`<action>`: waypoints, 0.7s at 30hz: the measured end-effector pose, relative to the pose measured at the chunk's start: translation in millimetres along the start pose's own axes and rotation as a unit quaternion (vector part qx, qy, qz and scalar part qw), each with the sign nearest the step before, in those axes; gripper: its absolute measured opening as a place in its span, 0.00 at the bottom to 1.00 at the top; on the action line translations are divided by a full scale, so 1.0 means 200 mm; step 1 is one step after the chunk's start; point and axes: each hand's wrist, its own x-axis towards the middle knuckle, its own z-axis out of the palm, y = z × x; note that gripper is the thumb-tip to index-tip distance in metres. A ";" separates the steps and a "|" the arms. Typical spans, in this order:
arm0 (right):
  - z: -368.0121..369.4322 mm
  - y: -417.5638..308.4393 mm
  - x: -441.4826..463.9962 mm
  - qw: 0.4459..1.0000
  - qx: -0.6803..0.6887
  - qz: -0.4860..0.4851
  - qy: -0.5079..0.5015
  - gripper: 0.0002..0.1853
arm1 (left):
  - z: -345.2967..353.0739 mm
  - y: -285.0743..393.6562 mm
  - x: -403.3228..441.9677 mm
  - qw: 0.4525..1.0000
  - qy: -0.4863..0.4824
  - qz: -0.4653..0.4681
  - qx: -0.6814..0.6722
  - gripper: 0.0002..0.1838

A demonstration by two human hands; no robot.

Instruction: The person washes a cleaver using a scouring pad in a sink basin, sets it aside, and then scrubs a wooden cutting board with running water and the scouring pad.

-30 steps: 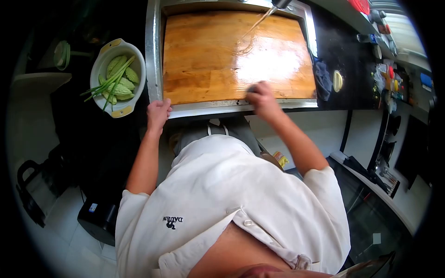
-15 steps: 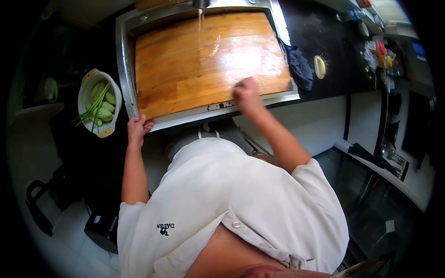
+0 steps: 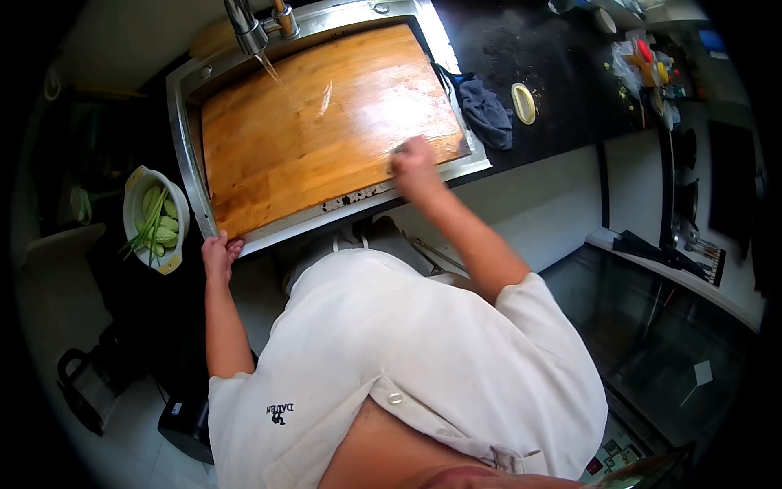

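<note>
A large wooden cutting board (image 3: 301, 138) lies wet and shiny across the sink (image 3: 181, 122). Water runs onto its far part from the faucet (image 3: 249, 37). My right hand (image 3: 417, 169) is closed and presses on the board near its front right edge. Something small and dark shows under those fingers, too blurred to name. At the front left corner, my left hand (image 3: 220, 256) is closed around the board's corner, close to the sink rim.
Left of the sink stands a white oval dish (image 3: 179, 213) of green vegetables and long green stalks. On the dark counter (image 3: 562, 98) to the right lie a grey cloth (image 3: 486, 112) and a yellowish oval object (image 3: 523, 103). Bags and bottles (image 3: 648, 69) stand farther right.
The view has shifted, so the sink and board appear farther left and tilted, and more of the faucet shows. My right hand stays near the board's front right; my left hand keeps its corner.
</note>
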 end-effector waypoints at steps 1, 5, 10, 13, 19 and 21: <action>-0.11 0.11 -0.01 0.995 -0.093 0.034 0.005 0.05 | 0.00 0.00 0.00 1.000 0.000 -0.001 -0.002 0.10; -0.27 0.35 0.00 0.970 -0.206 0.130 0.023 0.03 | -0.01 -0.02 0.00 1.000 0.001 0.000 -0.006 0.10; -0.08 -0.01 -0.03 0.996 -0.085 0.032 0.004 0.01 | 0.02 0.00 -0.02 0.999 0.020 -0.013 -0.027 0.11; -0.20 0.13 -0.10 0.989 -0.123 0.078 0.040 0.01 | 0.02 -0.01 -0.01 0.999 0.015 -0.007 -0.041 0.12; -0.40 0.34 -0.11 0.975 -0.161 0.143 0.056 0.02 | -0.02 -0.04 0.04 0.999 -0.001 -0.013 -0.030 0.12; -0.41 0.29 -0.14 0.976 -0.152 0.147 0.044 0.01 | 0.02 -0.01 0.00 0.999 0.019 -0.007 -0.038 0.12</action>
